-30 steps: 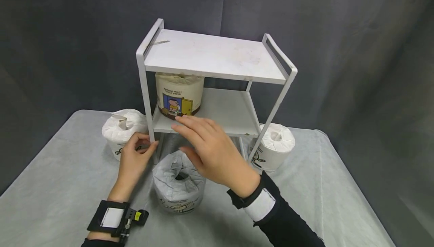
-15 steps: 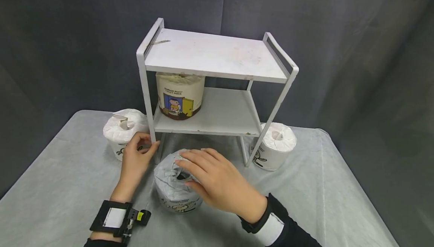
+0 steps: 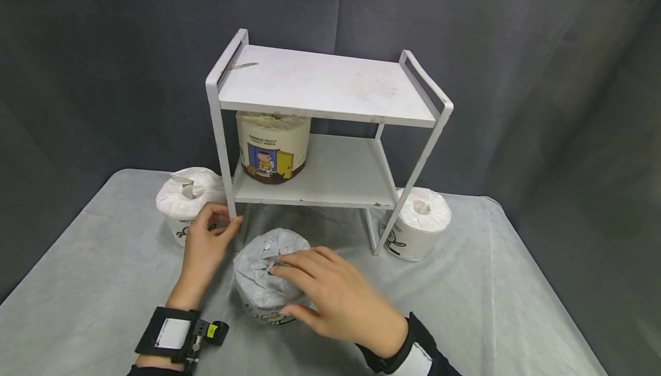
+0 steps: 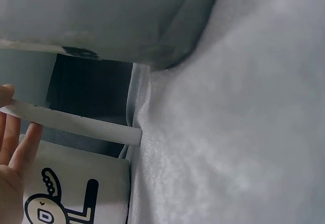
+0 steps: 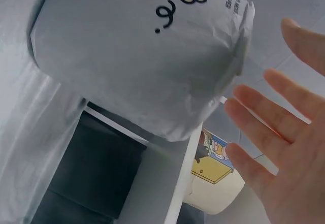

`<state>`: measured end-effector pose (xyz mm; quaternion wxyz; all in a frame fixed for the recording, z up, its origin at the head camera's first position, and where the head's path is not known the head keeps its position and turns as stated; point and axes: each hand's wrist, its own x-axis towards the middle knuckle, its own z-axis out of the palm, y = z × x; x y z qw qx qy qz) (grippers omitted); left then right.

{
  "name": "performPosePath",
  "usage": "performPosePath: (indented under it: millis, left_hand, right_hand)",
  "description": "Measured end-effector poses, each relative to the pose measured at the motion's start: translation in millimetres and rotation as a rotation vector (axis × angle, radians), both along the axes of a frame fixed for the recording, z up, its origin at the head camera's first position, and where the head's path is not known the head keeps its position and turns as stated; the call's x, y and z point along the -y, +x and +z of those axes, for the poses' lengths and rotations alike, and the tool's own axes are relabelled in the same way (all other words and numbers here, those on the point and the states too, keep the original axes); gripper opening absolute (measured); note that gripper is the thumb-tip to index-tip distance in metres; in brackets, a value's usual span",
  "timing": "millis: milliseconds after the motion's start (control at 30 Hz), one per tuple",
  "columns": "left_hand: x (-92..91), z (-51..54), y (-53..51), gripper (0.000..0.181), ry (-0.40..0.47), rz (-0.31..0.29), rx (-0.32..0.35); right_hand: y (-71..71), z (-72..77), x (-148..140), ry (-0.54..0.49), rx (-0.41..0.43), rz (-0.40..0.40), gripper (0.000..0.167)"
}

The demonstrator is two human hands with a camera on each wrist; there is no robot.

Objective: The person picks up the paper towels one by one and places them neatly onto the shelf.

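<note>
Fingers of left hand pinching leg of white two-tier rack, right hand loosely spread near pale paper-wrapped cylindrical roll

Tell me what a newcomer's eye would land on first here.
Probably the white rack in the center, with a brightly printed cream roll at the left end of its lower board. Next, the person's left grip on the front left leg, and right grip spread close to the wrapped roll standing in front.
</note>
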<state>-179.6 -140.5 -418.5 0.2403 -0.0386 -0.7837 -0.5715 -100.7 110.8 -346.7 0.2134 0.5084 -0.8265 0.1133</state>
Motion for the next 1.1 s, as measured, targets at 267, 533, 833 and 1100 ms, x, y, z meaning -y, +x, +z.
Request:
performPosePath:
  millis: [267, 533, 833, 1100]
  left_hand:
    - [3.2, 1.0, -2.8, 0.021, 0.007, -0.002, -0.006]
    - [3.7, 0.1, -1.6, 0.019, -0.024, 0.010, -0.003]
    - [0.0, -3.2, -3.0, 0.020, -0.041, 0.025, 0.013]
    - [0.1, -3.2, -2.6, 0.020, -0.050, 0.030, -0.002]
  right_hand:
    - [-2.3, -11.5, 3.8, -0.009, 0.013, 0.020, 0.053]
    - [-3.4, -20.0, 5.1, 0.063, 0.057, -0.003, 0.058]
    - [-5.2, -29.7, 4.2, 0.104, 0.062, -0.005, 0.073]
    - [-8.8, -37.6, 6.2, 0.115, -0.018, -0.007, 0.081]
